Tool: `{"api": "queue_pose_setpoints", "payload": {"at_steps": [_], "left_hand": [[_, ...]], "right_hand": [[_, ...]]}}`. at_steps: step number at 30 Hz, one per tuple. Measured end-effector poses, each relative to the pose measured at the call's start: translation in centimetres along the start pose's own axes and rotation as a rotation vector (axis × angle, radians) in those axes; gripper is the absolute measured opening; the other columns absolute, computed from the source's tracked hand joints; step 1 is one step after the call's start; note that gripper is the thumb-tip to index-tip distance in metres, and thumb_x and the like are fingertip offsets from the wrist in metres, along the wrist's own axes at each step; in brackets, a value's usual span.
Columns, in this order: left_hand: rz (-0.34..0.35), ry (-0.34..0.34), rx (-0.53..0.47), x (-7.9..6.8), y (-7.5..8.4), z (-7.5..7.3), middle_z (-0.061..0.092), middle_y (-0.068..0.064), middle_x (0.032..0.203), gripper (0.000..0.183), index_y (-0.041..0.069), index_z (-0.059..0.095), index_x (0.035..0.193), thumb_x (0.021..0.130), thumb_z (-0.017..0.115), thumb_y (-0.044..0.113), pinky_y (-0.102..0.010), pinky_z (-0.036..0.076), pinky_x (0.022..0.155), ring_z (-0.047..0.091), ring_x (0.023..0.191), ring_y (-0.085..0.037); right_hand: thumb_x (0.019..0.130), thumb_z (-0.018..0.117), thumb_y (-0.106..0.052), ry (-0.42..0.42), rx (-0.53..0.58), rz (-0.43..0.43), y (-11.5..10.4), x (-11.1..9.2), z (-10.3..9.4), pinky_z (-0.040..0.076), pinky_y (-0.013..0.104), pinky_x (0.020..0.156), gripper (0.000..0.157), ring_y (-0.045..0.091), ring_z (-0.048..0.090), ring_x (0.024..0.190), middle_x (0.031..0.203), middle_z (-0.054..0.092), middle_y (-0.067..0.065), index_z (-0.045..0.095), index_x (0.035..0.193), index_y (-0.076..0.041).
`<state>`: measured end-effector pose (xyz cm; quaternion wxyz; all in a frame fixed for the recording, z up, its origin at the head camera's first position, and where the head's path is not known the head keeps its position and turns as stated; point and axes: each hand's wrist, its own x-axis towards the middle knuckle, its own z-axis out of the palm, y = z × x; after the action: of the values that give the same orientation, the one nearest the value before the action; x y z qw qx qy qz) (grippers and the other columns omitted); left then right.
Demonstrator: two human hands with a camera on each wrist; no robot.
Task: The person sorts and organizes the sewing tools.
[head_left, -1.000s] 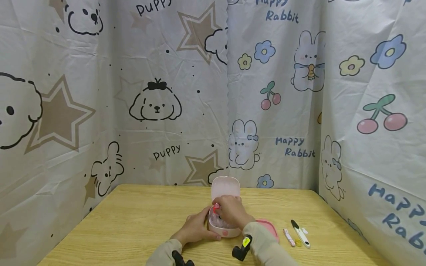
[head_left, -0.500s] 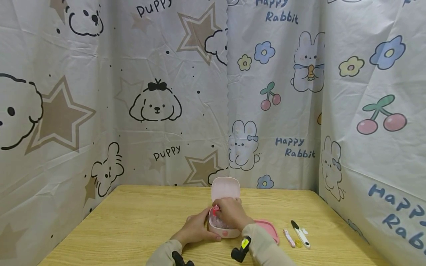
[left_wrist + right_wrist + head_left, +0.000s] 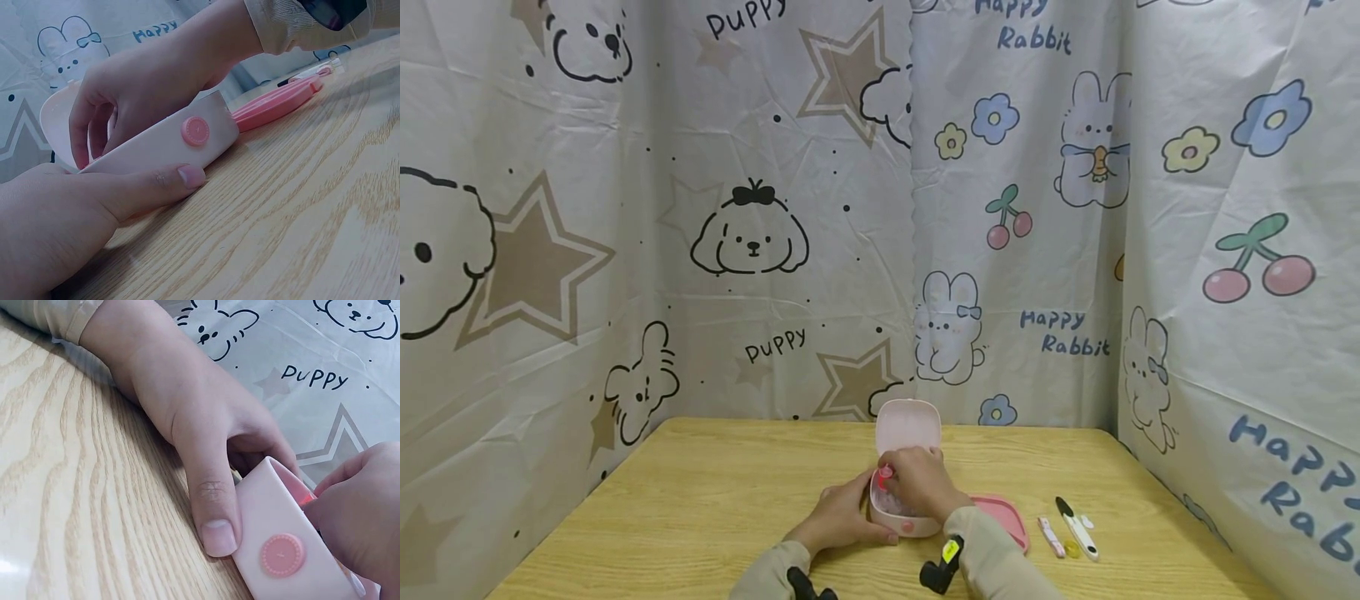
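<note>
A pale pink box [image 3: 925, 527] with a round button on its front stands on the table, its hinged lid [image 3: 907, 421] raised at the back. My left hand [image 3: 841, 517] grips the box from the left, thumb along the front wall [image 3: 150, 150]. Over the opening, my right hand [image 3: 919, 482] reaches in with bent fingers and pinches a small red object [image 3: 885, 476]. Its kind cannot be made out. Clear or whitish contents show beside it in the box, and the right hand covers the rest.
A pink tray-like piece [image 3: 1011, 523] lies just right of the box. Farther right are a white tool with a black end [image 3: 1077, 528], a small pink-and-white stick [image 3: 1051, 537], a yellow round piece [image 3: 1072, 548] and a small white piece [image 3: 1087, 521]. Printed curtains surround the table.
My right hand has dropped slightly into the box, and the red object sits a little lower with it. The left hand and the box have stayed in place.
</note>
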<state>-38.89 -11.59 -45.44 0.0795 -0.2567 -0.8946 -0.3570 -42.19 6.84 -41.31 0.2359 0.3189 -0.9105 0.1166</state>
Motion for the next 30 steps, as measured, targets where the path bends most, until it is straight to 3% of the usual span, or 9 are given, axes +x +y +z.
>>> {"api": "queue_pose_setpoints", "payload": {"at_steps": [9,30], "left_hand": [[-0.023,0.004,0.001,0.05,-0.12,-0.03,0.049,-0.01,0.155,0.117,0.008,0.036,0.161,0.072,0.088,0.062,-0.068,0.03,0.108,0.048,0.138,-0.034],[-0.031,0.009,-0.003,-0.2,0.22,-0.2,0.052,-0.012,0.153,0.116,0.006,0.039,0.159,0.071,0.089,0.062,-0.069,0.029,0.108,0.049,0.136,-0.036]], "right_hand": [[0.087,0.084,-0.019,-0.008,-0.046,0.013,-0.01,-0.12,0.15,0.042,0.045,0.073,0.017,0.015,0.063,0.08,0.084,0.069,-0.008,0.071,0.097,-0.019],[0.084,0.086,-0.018,-0.021,-0.046,0.038,-0.29,-0.05,0.25,0.045,0.046,0.075,0.015,0.016,0.06,0.082,0.083,0.063,-0.008,0.073,0.091,-0.018]]}}
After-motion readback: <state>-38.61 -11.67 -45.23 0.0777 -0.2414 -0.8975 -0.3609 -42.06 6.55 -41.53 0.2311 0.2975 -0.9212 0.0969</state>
